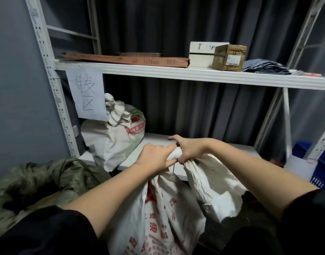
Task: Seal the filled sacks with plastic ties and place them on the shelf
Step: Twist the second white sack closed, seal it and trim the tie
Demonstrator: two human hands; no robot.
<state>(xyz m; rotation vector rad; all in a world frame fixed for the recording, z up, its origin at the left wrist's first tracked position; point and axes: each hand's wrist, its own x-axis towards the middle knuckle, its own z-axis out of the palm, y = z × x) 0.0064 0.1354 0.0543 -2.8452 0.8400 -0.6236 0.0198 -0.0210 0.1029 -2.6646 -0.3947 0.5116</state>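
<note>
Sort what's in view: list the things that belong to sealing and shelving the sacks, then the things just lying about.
Part of the job:
- sack, its gathered neck gripped by the left hand and right hand
- tied sack already on the lower shelf

Just lying about:
- flat carton, white box, brown box on the upper shelf
- paper sign
- green bag
- blue crate

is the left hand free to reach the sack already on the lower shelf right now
Probably not yet. The left hand and right hand both grip the gathered neck of the front sack. The path to the shelved sack looks open, but the hand would have to let go first.
</note>
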